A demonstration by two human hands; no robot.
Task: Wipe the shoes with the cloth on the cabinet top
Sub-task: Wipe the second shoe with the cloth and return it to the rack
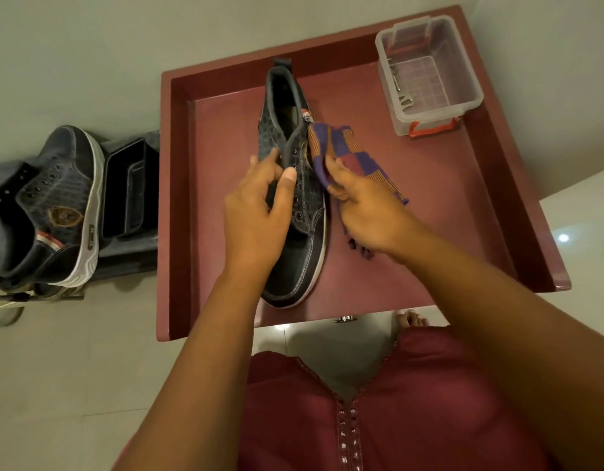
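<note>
The red-brown cabinet top (429,232), rimmed like a tray, carries a dark shoe (295,198) lying at its middle, toe toward the person, and a clear plastic box (429,76) in the far right corner. The left hand (256,212) curls its grip around the shoe's laced upper, while the right hand (365,212) pinches the checked cloth (341,154) against the shoe's right side. A second dark shoe (56,205) rests well apart, off to the left.

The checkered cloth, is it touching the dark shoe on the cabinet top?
Touching. The head view shows the checkered cloth, gripped by the right hand, pressed against the dark shoe's side.
</note>
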